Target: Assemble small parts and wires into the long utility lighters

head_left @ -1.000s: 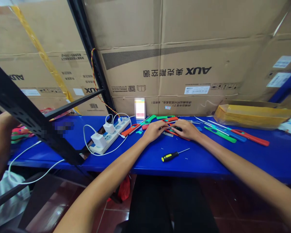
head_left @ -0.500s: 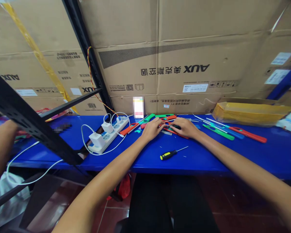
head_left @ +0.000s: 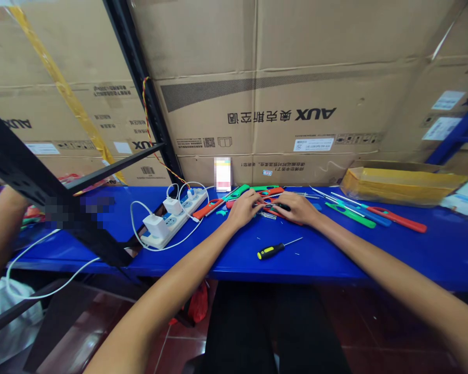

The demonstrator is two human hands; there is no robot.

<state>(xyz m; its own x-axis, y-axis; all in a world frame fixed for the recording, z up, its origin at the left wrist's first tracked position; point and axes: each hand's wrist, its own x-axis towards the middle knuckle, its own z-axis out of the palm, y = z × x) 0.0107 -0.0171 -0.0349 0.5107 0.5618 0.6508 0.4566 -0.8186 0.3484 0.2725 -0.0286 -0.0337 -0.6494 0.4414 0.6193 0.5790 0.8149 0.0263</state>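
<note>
- Looking forward and down, the head view shows a blue table (head_left: 335, 259) in front of large cardboard boxes (head_left: 296, 114) printed with "AUX".
- The left hand (head_left: 244, 209) lies on a pile of long plastic lighter parts (head_left: 271, 202), red and green, at the back of the table. Its fingers (head_left: 255, 196) are bent and close over the pile, but I cannot tell if they really grip something.
- The right hand (head_left: 296, 208) is just beside the left hand, on the same pile. Its fingers (head_left: 283, 200) are bent around a small black piece (head_left: 281, 206); the hold is partly hidden, so I cannot tell if it is firm.
- A screwdriver (head_left: 271, 251) with a yellow and black handle lies on the table nearer the person, apart from both hands.
- To the right of the hands lie a green lighter part (head_left: 351, 215), a red lighter part (head_left: 398, 221) and thin metal rods (head_left: 331, 199).
- A yellow cardboard tray (head_left: 403, 187) stands further right, against the boxes.
- To the left is a white power strip (head_left: 167, 224) with two white chargers (head_left: 155, 225) plugged in.
- At the far left, another person's arm (head_left: 2, 228) shows behind a black shelf frame (head_left: 35, 176).
</note>
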